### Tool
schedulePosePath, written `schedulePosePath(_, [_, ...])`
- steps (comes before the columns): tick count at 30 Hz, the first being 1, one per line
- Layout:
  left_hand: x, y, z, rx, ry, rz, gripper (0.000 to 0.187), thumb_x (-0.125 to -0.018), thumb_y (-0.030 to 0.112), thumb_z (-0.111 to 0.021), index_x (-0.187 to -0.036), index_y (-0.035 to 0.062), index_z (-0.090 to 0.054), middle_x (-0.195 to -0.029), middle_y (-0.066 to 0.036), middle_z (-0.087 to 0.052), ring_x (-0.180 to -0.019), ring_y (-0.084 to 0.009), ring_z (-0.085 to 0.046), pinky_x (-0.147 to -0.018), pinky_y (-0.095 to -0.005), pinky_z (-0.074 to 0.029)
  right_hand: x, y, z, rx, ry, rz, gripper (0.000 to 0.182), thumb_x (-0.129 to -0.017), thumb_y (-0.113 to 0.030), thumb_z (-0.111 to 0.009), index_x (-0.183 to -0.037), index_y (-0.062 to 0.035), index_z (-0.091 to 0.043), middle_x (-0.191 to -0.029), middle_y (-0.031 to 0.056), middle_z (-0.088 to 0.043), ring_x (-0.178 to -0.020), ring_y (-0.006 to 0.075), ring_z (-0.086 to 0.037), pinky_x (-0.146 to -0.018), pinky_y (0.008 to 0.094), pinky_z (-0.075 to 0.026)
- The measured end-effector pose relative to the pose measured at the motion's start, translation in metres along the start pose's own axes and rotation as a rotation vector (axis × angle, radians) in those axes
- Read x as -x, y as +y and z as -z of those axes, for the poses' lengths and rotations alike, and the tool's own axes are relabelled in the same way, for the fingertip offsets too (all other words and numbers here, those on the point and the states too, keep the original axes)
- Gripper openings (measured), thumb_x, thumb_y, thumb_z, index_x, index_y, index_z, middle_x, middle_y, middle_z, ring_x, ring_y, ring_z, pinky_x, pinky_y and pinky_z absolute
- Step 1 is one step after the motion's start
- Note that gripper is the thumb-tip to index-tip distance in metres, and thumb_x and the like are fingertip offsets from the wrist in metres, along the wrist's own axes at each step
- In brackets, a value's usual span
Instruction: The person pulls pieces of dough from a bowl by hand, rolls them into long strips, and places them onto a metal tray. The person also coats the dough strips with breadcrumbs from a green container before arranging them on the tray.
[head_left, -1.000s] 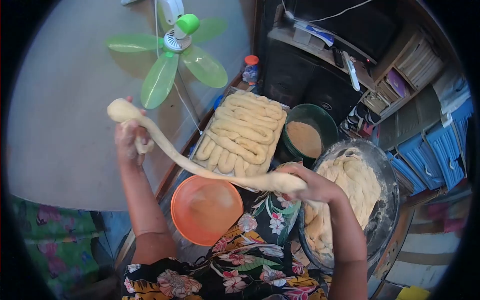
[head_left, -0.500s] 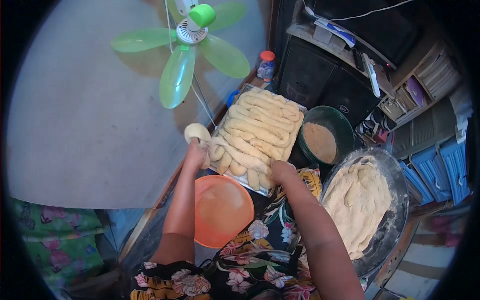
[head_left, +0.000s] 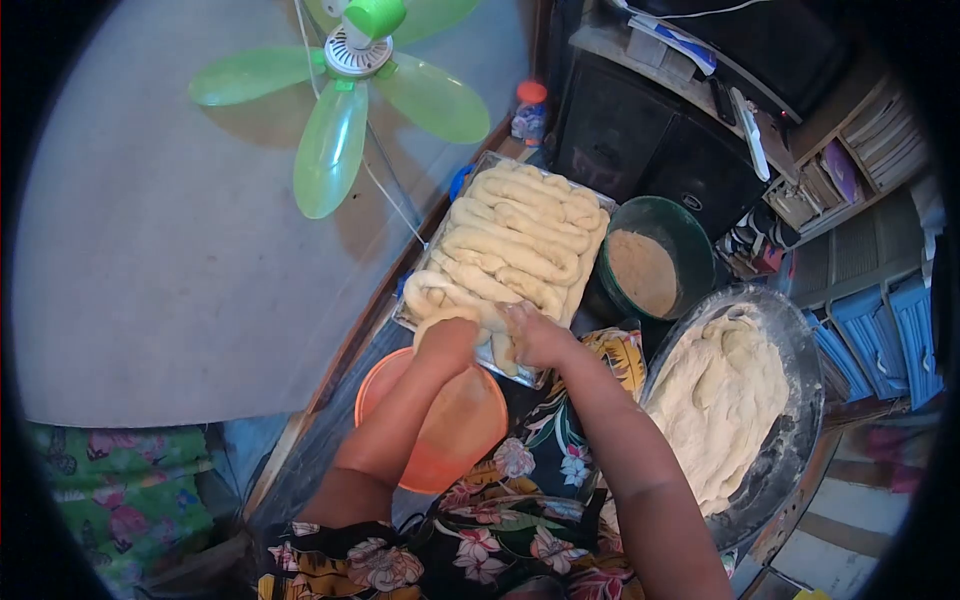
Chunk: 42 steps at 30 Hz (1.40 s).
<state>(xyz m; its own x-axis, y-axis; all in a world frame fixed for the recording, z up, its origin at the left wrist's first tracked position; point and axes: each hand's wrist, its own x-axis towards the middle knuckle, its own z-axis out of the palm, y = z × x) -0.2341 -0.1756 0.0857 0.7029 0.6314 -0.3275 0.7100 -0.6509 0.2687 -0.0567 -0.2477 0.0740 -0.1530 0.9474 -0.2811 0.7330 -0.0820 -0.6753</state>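
Now I see the metal tray (head_left: pixel 597 205) at twelve o'clock packed with twisted dough ropes (head_left: pixel 520 240). My left hand (head_left: pixel 447 341) and right hand (head_left: pixel 535 335), fingers curled, press a dough rope (head_left: pixel 440 295) at its near edge.

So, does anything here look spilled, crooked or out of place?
Nothing stands out. Both hands, left hand and right hand, press a dough rope onto the full tray. The orange bowl and dough basin sit upright, nothing spilled.
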Motion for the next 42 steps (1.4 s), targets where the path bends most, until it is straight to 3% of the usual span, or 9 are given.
schedulePosePath(4, [0.002,0.072,0.001,0.678,0.473,-0.127,0.037,-0.081,0.021,-0.056,-0.113,0.0021,-0.053,-0.105,-0.021,-0.057,-0.098,-0.0339,-0.056,-0.085,-0.0383,-0.043,-0.006,0.017,-0.023,-0.357,-0.054,0.313,0.076,-0.066,-0.014,-0.069,-0.133,-0.0057,-0.034,-0.133,0.0161,-0.039,-0.122,0.0285,-0.038,-0.101,0.0365,-0.032])
schedulePosePath(9, [-0.014,0.073,0.013,0.704,0.884,-0.443,0.043,-0.082,0.029,-0.06,-0.114,0.0015,-0.051,-0.112,-0.019,-0.051,-0.107,-0.0352,-0.046,-0.093,-0.0398,-0.036,0.012,0.013,0.007,-0.615,-0.06,-0.026,0.035,-0.074,-0.014,-0.06,-0.107,-0.0011,-0.057,-0.1,0.0117,-0.062,-0.097,0.0231,-0.056,-0.089,0.0328,-0.042])
schedulePosePath(15, [-0.035,-0.056,-0.025,0.425,0.668,0.67,0.043,-0.079,0.023,-0.062,-0.115,0.0035,-0.049,-0.121,-0.023,-0.045,-0.109,-0.0406,-0.045,-0.091,-0.0464,-0.037,0.037,0.016,0.043,-1.548,0.448,0.047,0.021,-0.076,-0.017,-0.059,-0.09,-0.0016,-0.057,-0.063,0.0068,-0.056,-0.06,0.0144,-0.056,-0.06,0.029,-0.047])
schedulePosePath(18, [-0.042,-0.08,-0.041,0.39,0.737,0.218,0.038,-0.08,0.017,-0.062,-0.114,0.0059,-0.05,-0.115,-0.024,-0.047,-0.104,-0.0411,-0.048,-0.086,-0.044,-0.041,0.031,0.025,0.043,-1.254,0.426,-0.316,0.031,-0.075,-0.026,-0.061,-0.092,-0.0005,-0.058,-0.06,0.0091,-0.055,-0.056,0.0172,-0.057,-0.055,0.0304,-0.048])
schedulePosePath(24, [-0.091,-0.103,-0.048,0.366,0.995,0.294,0.024,-0.082,0.007,-0.057,-0.105,0.0048,-0.057,-0.1,-0.02,-0.05,-0.092,-0.0393,-0.051,-0.079,-0.0429,-0.042,0.006,0.036,0.019,-0.098,0.174,-0.529,0.06,-0.064,-0.03,-0.062,-0.118,-0.0042,-0.055,-0.107,0.0226,-0.059,-0.1,0.0318,-0.059,-0.088,0.0355,-0.045])
schedulePosePath(28, [-0.094,-0.087,-0.035,0.506,0.951,0.462,0.027,-0.081,0.007,-0.057,-0.107,0.0036,-0.055,-0.103,-0.018,-0.05,-0.096,-0.0379,-0.05,-0.084,-0.0451,-0.039,0.011,0.033,0.031,-0.176,0.102,-0.594,0.061,-0.064,-0.026,-0.061,-0.121,-0.006,-0.053,-0.116,0.0227,-0.055,-0.107,0.0296,-0.055,-0.092,0.0344,-0.042])
schedulePosePath(33, [-0.048,-0.008,-0.04,0.193,0.605,-0.152,0.049,-0.081,0.029,-0.056,-0.124,0.0084,-0.047,-0.13,-0.016,-0.041,-0.125,-0.0325,-0.033,-0.103,-0.0477,-0.023,-0.006,0.046,0.048,-0.386,0.183,-0.34,0.071,-0.064,-0.031,-0.067,-0.122,0.0035,-0.047,-0.112,0.0271,-0.055,-0.105,0.0335,-0.054,-0.092,0.0333,-0.042])
schedulePosePath(36, [-0.037,0.035,-0.071,0.017,0.274,-0.194,0.057,-0.083,0.039,-0.051,-0.129,0.0063,-0.043,-0.141,-0.014,-0.031,-0.13,-0.031,-0.029,-0.106,-0.0482,-0.016,-0.034,0.06,0.042,-0.741,0.674,-0.368,0.071,-0.071,-0.03,-0.065,-0.128,0.0023,-0.038,-0.115,0.0284,-0.052,-0.107,0.035,-0.052,-0.092,0.0362,-0.041])
schedulePosePath(42, [-0.046,0.044,-0.083,0.15,0.318,-0.145,0.07,-0.082,0.042,-0.053,-0.137,0.006,-0.028,-0.143,-0.015,-0.026,-0.132,-0.0311,-0.027,-0.108,-0.0487,-0.012,-0.046,0.058,0.03,-0.025,0.49,-0.435,0.078,-0.073,-0.025,-0.066,-0.138,-0.0107,-0.027,-0.129,0.026,-0.037,-0.12,0.0361,-0.039,-0.099,0.0395,-0.035])
